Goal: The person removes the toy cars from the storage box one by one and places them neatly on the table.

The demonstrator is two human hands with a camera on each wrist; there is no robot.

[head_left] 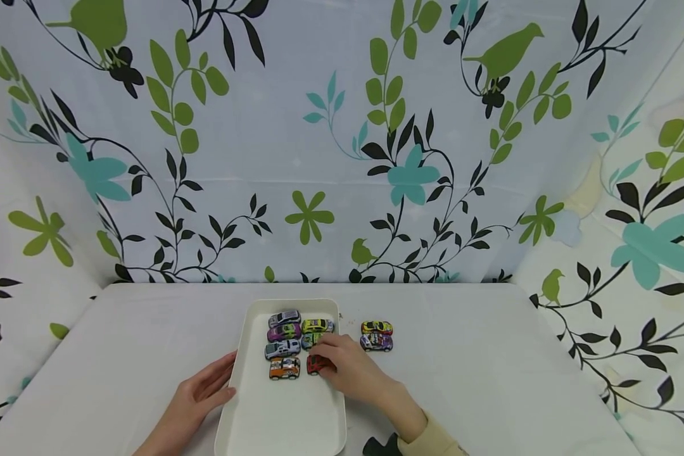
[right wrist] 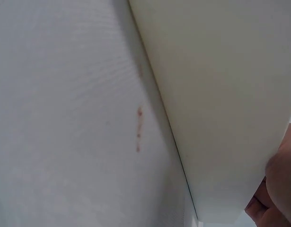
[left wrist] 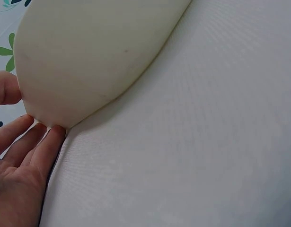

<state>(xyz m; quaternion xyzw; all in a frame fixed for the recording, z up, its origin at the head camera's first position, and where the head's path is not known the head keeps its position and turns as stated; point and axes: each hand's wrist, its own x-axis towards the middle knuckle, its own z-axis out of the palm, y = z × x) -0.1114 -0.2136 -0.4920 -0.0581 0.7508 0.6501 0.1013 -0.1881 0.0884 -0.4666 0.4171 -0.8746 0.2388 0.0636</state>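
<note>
A cream tray [head_left: 279, 418] lies on the white table, with two columns of small toy cars in its far half. My right hand [head_left: 350, 367] reaches over the tray's right rim and pinches a red toy car [head_left: 315, 364], partly covered by the fingers. Just beyond it is a green toy car [head_left: 309, 341], also partly hidden; an orange toy car [head_left: 284, 368] sits to its left. At the tray's left side, my left hand [head_left: 196, 396] touches the rim with thumb and fairly straight fingers. The left wrist view shows those fingertips against the tray's outer wall [left wrist: 98, 56].
Silver [head_left: 284, 318], purple [head_left: 284, 332], pale blue [head_left: 282, 349] and yellow [head_left: 317, 325] toy cars fill the tray's far end. Right of the tray, a yellow-red car [head_left: 377, 327] and a purple-white car [head_left: 376, 342] stand on the table [head_left: 462, 367]. Patterned cloth [head_left: 342, 158] hangs behind.
</note>
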